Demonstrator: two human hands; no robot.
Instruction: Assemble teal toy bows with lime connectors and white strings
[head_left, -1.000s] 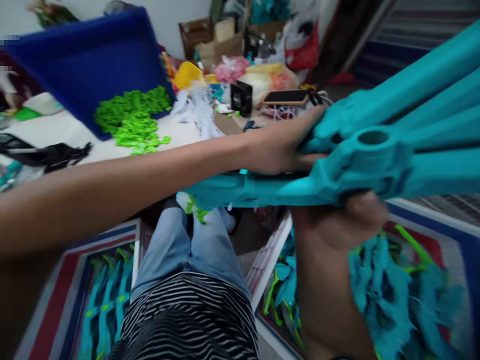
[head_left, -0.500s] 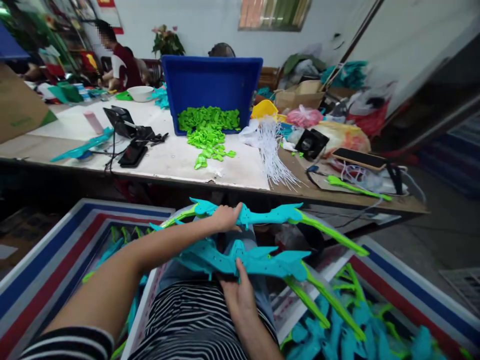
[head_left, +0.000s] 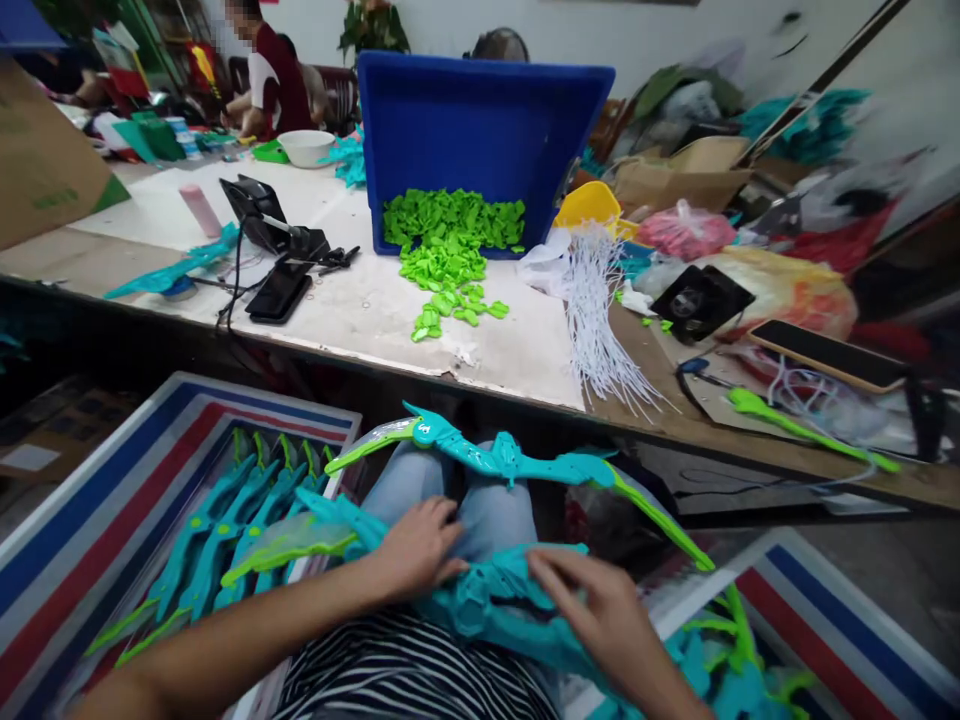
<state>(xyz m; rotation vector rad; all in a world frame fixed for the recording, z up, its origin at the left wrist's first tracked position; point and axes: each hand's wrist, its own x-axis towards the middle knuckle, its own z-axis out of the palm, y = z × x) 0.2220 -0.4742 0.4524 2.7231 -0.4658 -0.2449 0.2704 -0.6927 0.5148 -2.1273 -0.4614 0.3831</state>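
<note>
Across my lap lies a turquoise toy bow (head_left: 517, 635) with green limbs, partly hidden by my hands and forearms. My left hand (head_left: 420, 545) is closed over its left-middle part, thumb near the centre. On the right, my right hand (head_left: 592, 600) pinches the bow's upper edge between thumb and fingers. A second toy bow (head_left: 506, 460), turquoise with lime-green tips, rests across my knees just beyond, with neither hand on it.
Striped bins with more bows flank me: the left bin (head_left: 161, 440) holds a neat row, the right bin (head_left: 817, 620) a jumble. On the table (head_left: 517, 365) are a tipped blue crate (head_left: 487, 120) spilling green pieces (head_left: 450, 260), white ties (head_left: 600, 310) and phones. A person (head_left: 274, 80) sits far left.
My left hand has let go of the farther bow, which now lies on my knees, and come back to the nearer one. My right hand has moved from beneath the nearer bow to its right side.
</note>
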